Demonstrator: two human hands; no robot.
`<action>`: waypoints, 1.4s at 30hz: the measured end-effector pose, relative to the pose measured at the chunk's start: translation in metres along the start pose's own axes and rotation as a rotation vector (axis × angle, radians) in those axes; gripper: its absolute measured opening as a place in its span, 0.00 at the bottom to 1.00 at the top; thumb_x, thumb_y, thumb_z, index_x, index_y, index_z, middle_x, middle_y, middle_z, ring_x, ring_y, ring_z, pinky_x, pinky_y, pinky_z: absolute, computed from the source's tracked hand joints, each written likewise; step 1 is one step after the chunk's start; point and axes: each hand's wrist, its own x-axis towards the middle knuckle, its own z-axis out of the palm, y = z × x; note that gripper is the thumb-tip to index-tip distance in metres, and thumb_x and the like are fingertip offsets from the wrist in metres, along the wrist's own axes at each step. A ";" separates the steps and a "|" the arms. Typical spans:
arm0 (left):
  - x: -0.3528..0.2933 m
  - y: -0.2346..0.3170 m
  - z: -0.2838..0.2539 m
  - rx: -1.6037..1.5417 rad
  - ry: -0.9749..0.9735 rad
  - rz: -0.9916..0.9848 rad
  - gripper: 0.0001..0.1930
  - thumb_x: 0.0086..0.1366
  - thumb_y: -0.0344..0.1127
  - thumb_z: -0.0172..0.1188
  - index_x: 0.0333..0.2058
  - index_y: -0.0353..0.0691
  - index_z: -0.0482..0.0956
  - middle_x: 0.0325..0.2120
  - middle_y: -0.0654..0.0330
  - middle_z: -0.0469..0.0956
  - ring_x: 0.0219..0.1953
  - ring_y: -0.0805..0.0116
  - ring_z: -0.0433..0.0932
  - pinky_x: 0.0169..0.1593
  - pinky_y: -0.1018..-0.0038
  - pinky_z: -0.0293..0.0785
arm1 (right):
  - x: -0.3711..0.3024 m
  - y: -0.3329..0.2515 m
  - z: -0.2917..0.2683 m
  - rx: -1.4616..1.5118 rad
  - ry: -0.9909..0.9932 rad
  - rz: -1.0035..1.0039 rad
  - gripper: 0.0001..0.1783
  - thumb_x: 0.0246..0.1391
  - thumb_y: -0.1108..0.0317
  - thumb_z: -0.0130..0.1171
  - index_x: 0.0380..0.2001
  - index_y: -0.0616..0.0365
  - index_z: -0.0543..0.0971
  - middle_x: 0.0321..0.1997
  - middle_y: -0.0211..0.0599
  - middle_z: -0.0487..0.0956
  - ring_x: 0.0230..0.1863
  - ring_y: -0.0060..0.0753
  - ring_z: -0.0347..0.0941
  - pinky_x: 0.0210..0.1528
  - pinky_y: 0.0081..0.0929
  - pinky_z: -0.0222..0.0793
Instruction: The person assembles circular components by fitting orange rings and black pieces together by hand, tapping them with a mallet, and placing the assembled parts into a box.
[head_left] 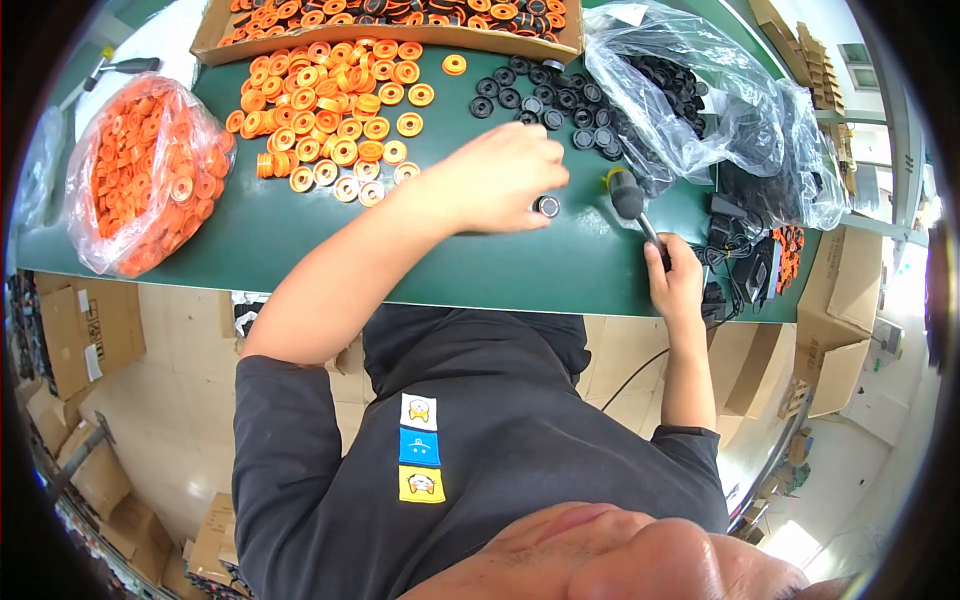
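Left hand bent over a black round piece (547,206), right hand gripping a mallet (627,197).

The left hand (497,178) reaches in from the left, forearm slanting across the green table (420,265), wrist bent, fingers curled and thumb at the piece; whether they pinch it firmly I cannot tell. The piece sits at those fingertips, left of the mallet head. The right hand (678,272), forearm upright, has its fingers closed around the handle, head pointing away from the body. Black caps (565,97) crowd just beyond the left fingers; orange rings (330,105) spread to their left. A clear plastic bag (745,120) bulges beyond the mallet, and dark cables (728,240) lie just right of the right hand.
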 end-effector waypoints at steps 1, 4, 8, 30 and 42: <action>-0.001 0.003 0.005 0.014 -0.020 -0.006 0.13 0.53 0.38 0.70 0.35 0.40 0.81 0.33 0.60 0.75 0.42 0.59 0.73 0.50 0.63 0.71 | 0.001 0.008 -0.003 -0.035 0.012 -0.067 0.08 0.58 0.67 0.64 0.35 0.61 0.78 0.29 0.45 0.77 0.29 0.50 0.75 0.33 0.38 0.71; 0.001 0.004 0.011 0.010 -0.028 -0.029 0.12 0.52 0.37 0.70 0.35 0.40 0.81 0.32 0.59 0.75 0.42 0.58 0.74 0.50 0.63 0.72 | 0.008 0.023 -0.012 -0.150 -0.030 -0.119 0.13 0.49 0.71 0.67 0.39 0.61 0.78 0.36 0.45 0.77 0.38 0.50 0.76 0.41 0.37 0.72; 0.001 -0.008 0.000 -0.023 -0.038 -0.030 0.11 0.53 0.35 0.69 0.36 0.40 0.81 0.32 0.59 0.76 0.40 0.57 0.75 0.48 0.62 0.73 | 0.026 -0.007 -0.011 -0.124 0.192 -0.209 0.20 0.45 0.74 0.65 0.45 0.61 0.78 0.41 0.47 0.76 0.45 0.52 0.75 0.50 0.38 0.71; -0.014 -0.060 -0.031 0.505 0.219 -0.556 0.12 0.60 0.26 0.60 0.42 0.37 0.85 0.43 0.54 0.80 0.49 0.52 0.78 0.55 0.60 0.74 | 0.106 -0.103 0.054 0.565 -0.174 -0.364 0.20 0.56 0.77 0.61 0.54 0.57 0.79 0.44 0.42 0.73 0.42 0.41 0.76 0.47 0.31 0.74; 0.007 0.005 -0.016 -0.468 0.351 -0.499 0.15 0.60 0.22 0.64 0.47 0.36 0.80 0.38 0.59 0.74 0.36 0.73 0.77 0.40 0.78 0.75 | 0.106 -0.097 0.052 1.102 -0.009 -0.189 0.13 0.49 0.84 0.67 0.40 0.64 0.79 0.50 0.39 0.74 0.48 0.27 0.76 0.48 0.23 0.78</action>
